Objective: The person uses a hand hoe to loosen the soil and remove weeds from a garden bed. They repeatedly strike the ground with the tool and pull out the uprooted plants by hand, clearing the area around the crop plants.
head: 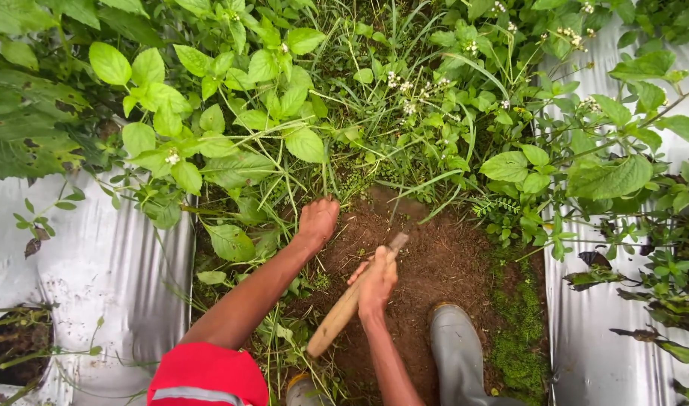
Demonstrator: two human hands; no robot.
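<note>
Right hand (376, 282) clenched around a wooden tool handle (344, 310); long axis runs diagonal, butt end low-left toward the body, working end (398, 241) up-right, resting on bare soil (442, 263). Left hand (317, 220) closed on a clump of grass stems (326, 169) at the weed edge, just ahead-left of the tool tip. Left hand is nearer the weeds; right sits behind it. 1 grey rubber boot (457, 349) planted right of the handle. Silver plastic mulch (108, 263) flanks both sides; 1 planting hole (18, 346) lower-left holds dark soil and thin stems.
</note>
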